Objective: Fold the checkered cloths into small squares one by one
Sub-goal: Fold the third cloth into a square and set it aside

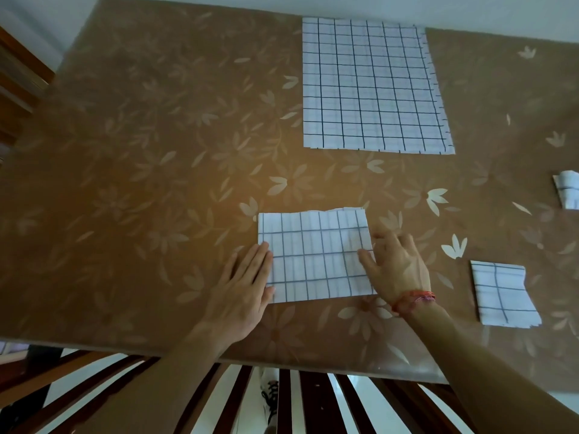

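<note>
— Where the brown flowered desk (pixel 141 151) runs bare along its left side, what do we meet first?

— We meet the left hand (pixel 242 296), lying flat with its fingers (pixel 261 252) stretched out and together, their tips resting on the left edge of the half-folded cloth (pixel 315 256). It grips nothing; it only presses.

— And that cloth?

— We see it as a white checkered rectangle near the front of the desk, lying flat between the two hands, its far edge a little wavy.

— Then the right hand (pixel 396 266)?

— Spread flat as well, we find it over the cloth's right edge, thumb on the fabric, fingers splayed, nothing pinched. A red bracelet (pixel 413 300) circles the wrist.

— Beyond it?

— Farther back we see the stack of unfolded cloths (pixel 372 86), large and flat. To the right, near the front, sits a folded square (pixel 501 294), and another folded piece (pixel 568 189) is cut by the frame's right edge.
</note>
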Motion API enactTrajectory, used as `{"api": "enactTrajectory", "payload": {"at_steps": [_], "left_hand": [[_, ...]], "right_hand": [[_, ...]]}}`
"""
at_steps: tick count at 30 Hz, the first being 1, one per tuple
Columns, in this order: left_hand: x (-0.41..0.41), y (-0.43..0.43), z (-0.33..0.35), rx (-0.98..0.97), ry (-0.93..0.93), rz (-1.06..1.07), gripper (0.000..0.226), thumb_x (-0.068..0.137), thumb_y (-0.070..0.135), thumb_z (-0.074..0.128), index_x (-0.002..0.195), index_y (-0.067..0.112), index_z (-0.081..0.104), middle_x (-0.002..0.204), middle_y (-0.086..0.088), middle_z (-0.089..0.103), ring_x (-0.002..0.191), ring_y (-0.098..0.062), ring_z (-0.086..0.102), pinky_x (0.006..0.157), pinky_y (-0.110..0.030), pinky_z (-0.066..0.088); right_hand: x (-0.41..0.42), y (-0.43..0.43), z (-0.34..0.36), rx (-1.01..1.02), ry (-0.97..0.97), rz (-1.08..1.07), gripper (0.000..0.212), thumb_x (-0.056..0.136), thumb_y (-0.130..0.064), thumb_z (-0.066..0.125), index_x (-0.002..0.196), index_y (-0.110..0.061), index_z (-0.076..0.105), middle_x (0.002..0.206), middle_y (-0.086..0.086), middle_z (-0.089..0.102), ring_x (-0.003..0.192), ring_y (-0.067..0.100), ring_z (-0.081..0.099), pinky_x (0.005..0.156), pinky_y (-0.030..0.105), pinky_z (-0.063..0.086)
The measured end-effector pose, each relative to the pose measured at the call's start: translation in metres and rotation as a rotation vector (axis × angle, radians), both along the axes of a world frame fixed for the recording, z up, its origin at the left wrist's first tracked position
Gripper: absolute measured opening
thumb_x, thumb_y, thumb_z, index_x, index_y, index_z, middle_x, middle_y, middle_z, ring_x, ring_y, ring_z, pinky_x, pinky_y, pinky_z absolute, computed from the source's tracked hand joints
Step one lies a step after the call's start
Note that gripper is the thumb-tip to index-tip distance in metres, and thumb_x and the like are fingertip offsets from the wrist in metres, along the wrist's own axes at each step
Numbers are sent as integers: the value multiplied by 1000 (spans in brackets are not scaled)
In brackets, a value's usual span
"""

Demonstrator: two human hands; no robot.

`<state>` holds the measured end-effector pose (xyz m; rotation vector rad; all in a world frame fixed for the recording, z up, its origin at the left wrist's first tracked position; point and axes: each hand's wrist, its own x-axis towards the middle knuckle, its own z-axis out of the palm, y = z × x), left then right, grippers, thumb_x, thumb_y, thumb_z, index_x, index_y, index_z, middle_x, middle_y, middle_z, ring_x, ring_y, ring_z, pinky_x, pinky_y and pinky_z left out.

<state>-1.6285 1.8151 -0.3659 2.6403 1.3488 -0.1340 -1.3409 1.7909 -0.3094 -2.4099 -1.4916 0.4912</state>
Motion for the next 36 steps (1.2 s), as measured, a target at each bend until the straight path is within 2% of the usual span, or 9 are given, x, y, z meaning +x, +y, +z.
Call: {"api": "enactTrajectory", "payload": {"at_steps": [2,4,6,9,12,21,30,36], "left_hand": [[0,0,0,0,4,-8,62,102,40,30,153,8,22,163,-9,15,151,-20,4,121,-47,10],[1,0,1,9,13,-3,61,102,41,30,153,8,23,163,-10,16,151,-21,4,121,-47,11],[1,-1,0,15,12,2,61,102,41,29,153,8,26,162,-13,18,151,-24,7,121,-49,14],[-1,-1,-2,12,8,-9,64,104,46,15,153,6,24,162,-16,16,151,-26,8,120,-51,15],[-2,-2,-4,10,9,6,66,104,43,5,153,3,19,162,-16,13,151,-26,6,120,-51,15],[2,-3,-1,32,56,13,67,101,43,20,152,0,21,162,-17,14,151,-27,10,120,-50,14],[5,-3,6,16,99,15,68,100,44,20,152,-1,21,161,-18,15,150,-28,13,120,-48,10],[11,-1,17,-27,75,62,71,97,48,22,152,2,24,161,-15,16,150,-25,13,121,-46,11]], "right_hand": [[-21,-8,0,140,-108,277,43,84,-35,64,122,-14,59,113,7,56,100,25,57,77,38,53],[-54,-24,-6,175,-138,524,53,84,-37,61,129,-9,55,131,14,55,118,31,55,93,46,51],[-86,-43,-16,120,-168,725,64,90,-44,49,140,-4,44,147,18,41,137,32,39,108,48,39],[-115,-63,-33,29,-208,888,75,94,-48,43,149,0,24,156,20,20,147,31,15,115,48,28],[-124,-66,-41,-19,-199,858,76,95,-48,39,149,1,22,157,20,16,148,30,10,116,48,25],[-115,-70,-43,-177,-202,796,86,95,-65,16,152,0,7,160,17,-5,148,28,-8,120,45,10],[-20,-104,-40,-259,-314,555,86,95,-64,16,151,2,11,159,19,2,148,32,2,118,48,22],[-24,-104,-39,-259,-264,487,86,95,-63,21,151,0,9,160,18,2,148,29,1,119,46,16]]}}
